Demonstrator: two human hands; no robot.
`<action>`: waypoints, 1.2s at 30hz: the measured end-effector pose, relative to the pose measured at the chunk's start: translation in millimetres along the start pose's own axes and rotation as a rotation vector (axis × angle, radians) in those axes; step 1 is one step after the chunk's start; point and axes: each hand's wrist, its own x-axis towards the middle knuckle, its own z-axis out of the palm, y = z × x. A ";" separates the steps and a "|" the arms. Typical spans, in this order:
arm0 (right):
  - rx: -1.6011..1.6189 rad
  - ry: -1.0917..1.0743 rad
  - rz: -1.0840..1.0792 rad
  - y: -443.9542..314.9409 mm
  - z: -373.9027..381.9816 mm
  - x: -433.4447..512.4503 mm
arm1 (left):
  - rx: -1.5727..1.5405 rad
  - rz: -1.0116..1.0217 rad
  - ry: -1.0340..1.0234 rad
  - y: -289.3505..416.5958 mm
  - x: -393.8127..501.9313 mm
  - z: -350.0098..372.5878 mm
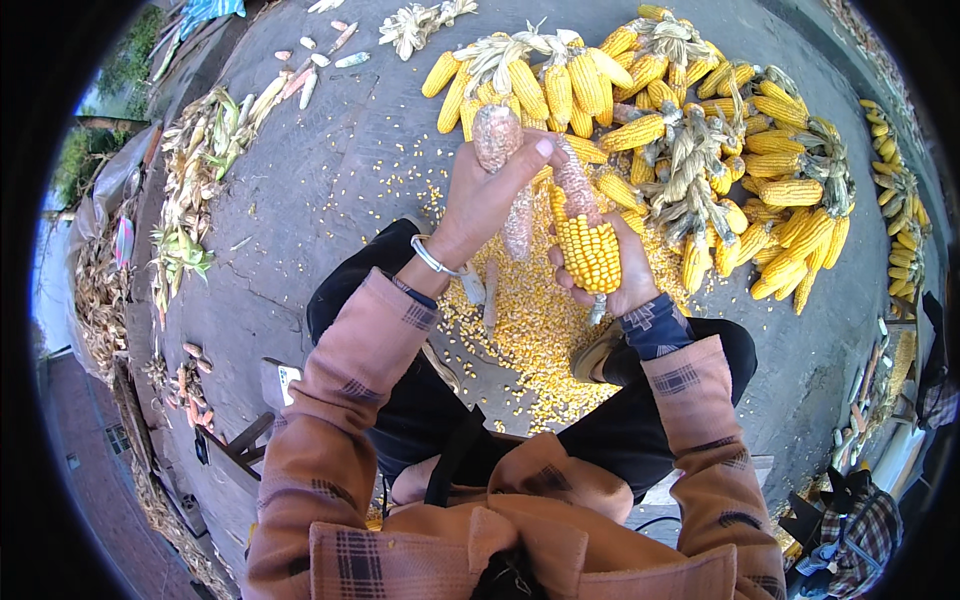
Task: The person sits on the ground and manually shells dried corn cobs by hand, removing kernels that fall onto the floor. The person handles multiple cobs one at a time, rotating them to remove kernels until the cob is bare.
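My left hand (487, 187) grips a bare, pinkish corn cob (497, 139), held upright with its end above my fingers; my thumb points toward the other cob. In my right hand (626, 262) is a partly shelled corn cob (591, 251), bare at its upper part and still covered with yellow kernels at its lower part. The fingertips of my left hand are close to its bare upper end; contact there cannot be told. Under both hands lies a heap of loose corn kernels (540, 352), with a bare cob (491, 296) on it.
Bundles of yellow corn ears (787, 191) tied by their husks lie ahead and to the right. Corn husks (199, 180) and bare cobs (307, 88) lie at the left. A phone (287, 384) rests near my left elbow. At the lower right is a person in checked clothing (862, 525).
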 end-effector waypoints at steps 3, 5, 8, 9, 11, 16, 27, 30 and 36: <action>0.104 -0.125 0.025 0.8 -1.1 -0.3 | 0.379 0.374 -0.243 2.4 -5.9 -8.4; 0.116 -0.164 0.070 1.9 -3.8 -1.2 | 0.642 0.550 -0.335 5.0 -8.4 -5.4; 0.025 -0.244 0.130 10.3 -6.4 -2.1 | 0.702 0.711 -0.439 4.0 -12.9 -2.6; 0.069 -0.289 0.162 12.4 -3.3 -6.1 | 0.651 0.695 -0.416 1.6 -15.3 -2.0; 0.159 -0.381 0.227 15.1 5.6 -16.0 | 0.552 0.660 -0.369 -5.3 -20.4 1.1; -0.022 -0.080 0.140 14.3 3.8 -14.6 | 0.640 0.382 -0.272 -6.0 -15.9 14.9; -0.290 0.297 -0.050 28.8 3.8 10.4 | 0.472 -0.077 -0.062 -30.9 1.3 16.7; -0.157 0.120 0.027 5.5 2.7 0.5 | 0.043 -0.157 -0.093 -12.9 6.7 8.6; -0.056 -0.022 0.001 4.4 0.3 -4.8 | 0.525 0.406 -0.419 -3.0 -19.2 14.2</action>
